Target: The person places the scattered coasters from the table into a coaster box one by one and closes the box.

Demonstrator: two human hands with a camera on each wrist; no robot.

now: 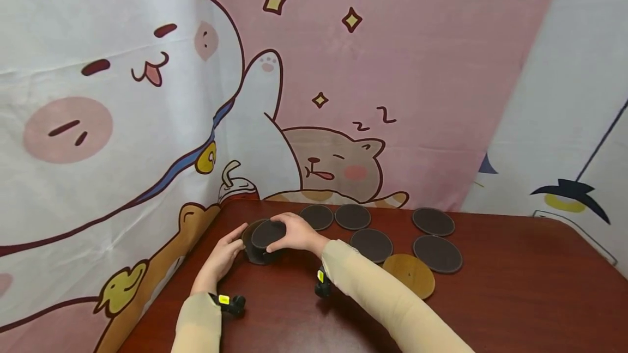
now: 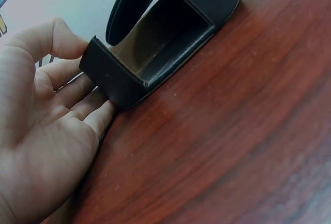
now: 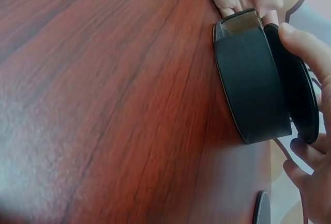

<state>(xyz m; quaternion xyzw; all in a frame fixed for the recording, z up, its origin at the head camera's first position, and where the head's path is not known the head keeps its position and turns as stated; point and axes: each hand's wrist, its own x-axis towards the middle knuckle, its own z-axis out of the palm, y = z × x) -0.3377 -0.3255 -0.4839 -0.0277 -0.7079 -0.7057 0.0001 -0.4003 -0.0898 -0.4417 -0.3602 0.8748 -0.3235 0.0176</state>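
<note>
A dark coaster holder [image 1: 257,256] stands on the table's left part; the left wrist view shows its open front and brownish inside. My left hand [image 1: 223,257] holds it at one side, thumb at the top edge and fingers curled against the outer wall. Over the holder's opening, my right hand [image 1: 296,235] pinches a round black coaster [image 3: 295,89] by its edges, thumb on one side and fingers on the other. The coaster is tilted, partly above the holder. Whether it touches the holder's inside I cannot tell.
Several dark round coasters [image 1: 371,245] lie spread right of the holder on the reddish wooden table [image 1: 515,287]. A light wood-coloured disc [image 1: 409,275] lies nearest my right sleeve, partly behind it. A cartoon-printed cloth [image 1: 417,70] hangs along the table's back and left.
</note>
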